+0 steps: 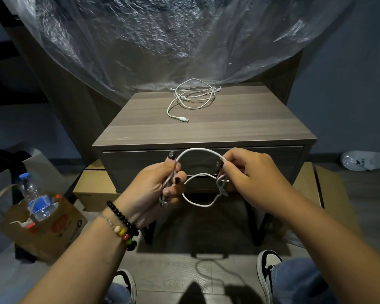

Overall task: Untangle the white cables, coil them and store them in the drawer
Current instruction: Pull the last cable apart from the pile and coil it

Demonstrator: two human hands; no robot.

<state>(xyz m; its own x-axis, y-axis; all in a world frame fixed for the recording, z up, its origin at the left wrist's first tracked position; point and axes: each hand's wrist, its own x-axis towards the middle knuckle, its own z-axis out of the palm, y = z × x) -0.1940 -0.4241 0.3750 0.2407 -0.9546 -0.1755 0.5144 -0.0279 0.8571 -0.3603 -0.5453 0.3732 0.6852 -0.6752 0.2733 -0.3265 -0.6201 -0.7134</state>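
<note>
We hold one white cable (199, 150) in the air between our two hands, just in front of the closed drawer (140, 163). The left hand (154, 189) grasps several strands together, and the fingers (177, 180) are curled around them. The right hand (248, 172) pinches the other side of the loops.

We judge the task is about in the middle: this cable looks free of knots and forms two loose loops between the fingers, so the coiling is in progress. Beyond the fingers, on the desk (250, 119), a second white cable (192, 97) lies in an untidy pile with one plug pointing towards us. It is not yet coiled, and the drawer is not yet opened.
</note>
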